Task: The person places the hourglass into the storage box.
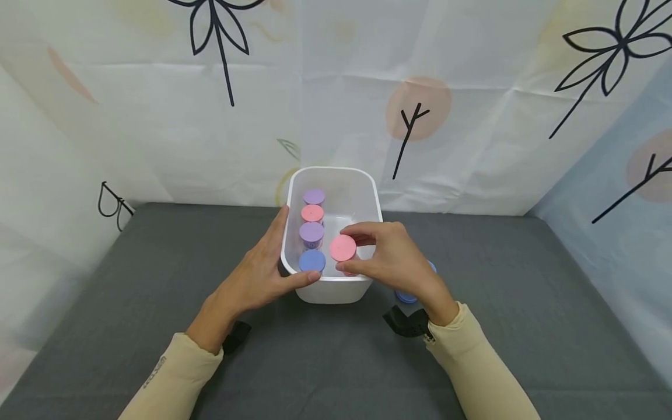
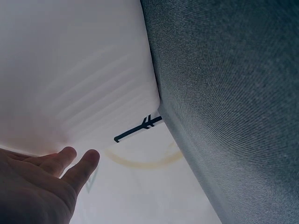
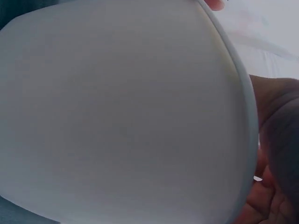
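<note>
A white plastic bin stands on the grey table. Down its left side runs a row of small containers with round lids: a purple lid, a pink lid, another purple lid and a blue lid. My right hand reaches over the front right rim and pinches a pink-lidded container between thumb and fingers, beside the blue-lidded one. Against the bin's left outer wall lie the straight fingers of my left hand, its thumb along the front rim. In the right wrist view the bin wall mostly hides the right hand.
Partly hidden by the right forearm, a blue lid shows on the table right of the bin. A patterned white cloth hangs behind the table's back edge. Dark straps hang at the wrists.
</note>
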The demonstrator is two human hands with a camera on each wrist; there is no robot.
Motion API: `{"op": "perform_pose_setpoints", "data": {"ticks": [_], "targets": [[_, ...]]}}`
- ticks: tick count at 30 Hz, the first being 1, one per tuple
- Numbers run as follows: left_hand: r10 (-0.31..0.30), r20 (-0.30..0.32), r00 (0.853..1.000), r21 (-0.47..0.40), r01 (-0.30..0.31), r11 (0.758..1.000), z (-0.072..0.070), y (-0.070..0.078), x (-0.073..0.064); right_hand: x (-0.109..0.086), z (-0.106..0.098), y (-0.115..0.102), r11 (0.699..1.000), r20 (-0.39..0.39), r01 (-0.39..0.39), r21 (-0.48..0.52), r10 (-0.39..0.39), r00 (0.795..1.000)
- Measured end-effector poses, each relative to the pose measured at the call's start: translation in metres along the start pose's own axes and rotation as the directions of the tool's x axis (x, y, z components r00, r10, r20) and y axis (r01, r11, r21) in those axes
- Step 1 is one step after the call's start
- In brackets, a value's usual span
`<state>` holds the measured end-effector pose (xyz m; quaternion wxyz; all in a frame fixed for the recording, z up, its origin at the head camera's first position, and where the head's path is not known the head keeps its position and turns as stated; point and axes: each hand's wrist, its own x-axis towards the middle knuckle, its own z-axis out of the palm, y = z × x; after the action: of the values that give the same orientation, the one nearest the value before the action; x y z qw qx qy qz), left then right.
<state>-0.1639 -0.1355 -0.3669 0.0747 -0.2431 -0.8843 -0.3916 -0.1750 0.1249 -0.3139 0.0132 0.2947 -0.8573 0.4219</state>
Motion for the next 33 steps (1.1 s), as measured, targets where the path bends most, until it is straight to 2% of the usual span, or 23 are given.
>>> {"op": "perform_pose_setpoints", "data": {"ticks": [6, 11, 20, 33], "targets": [[0.018, -0.004, 1.0, -0.007, -0.018, 1.0, 0.001, 0.0, 0.0, 0.007, 0.003, -0.006, 0.983, 0.057, -0.034, -0.182, 0.045, 0.997], [0.008, 0.002, 1.0, -0.014, -0.008, 1.0, 0.001, 0.001, 0.0, 0.011, 0.006, -0.009, 0.962, 0.081, -0.046, -0.27, 0.07, 0.994], [-0.001, 0.009, 1.0, -0.007, 0.001, 1.0, 0.0, -0.001, -0.001, 0.014, 0.008, -0.009, 0.952, 0.08, -0.027, -0.306, 0.054, 0.995], [-0.007, 0.007, 1.0, -0.012, 0.008, 1.0, 0.0, 0.0, -0.001, 0.014, 0.008, -0.011, 0.948, 0.083, -0.055, -0.314, 0.085, 0.993]]}}
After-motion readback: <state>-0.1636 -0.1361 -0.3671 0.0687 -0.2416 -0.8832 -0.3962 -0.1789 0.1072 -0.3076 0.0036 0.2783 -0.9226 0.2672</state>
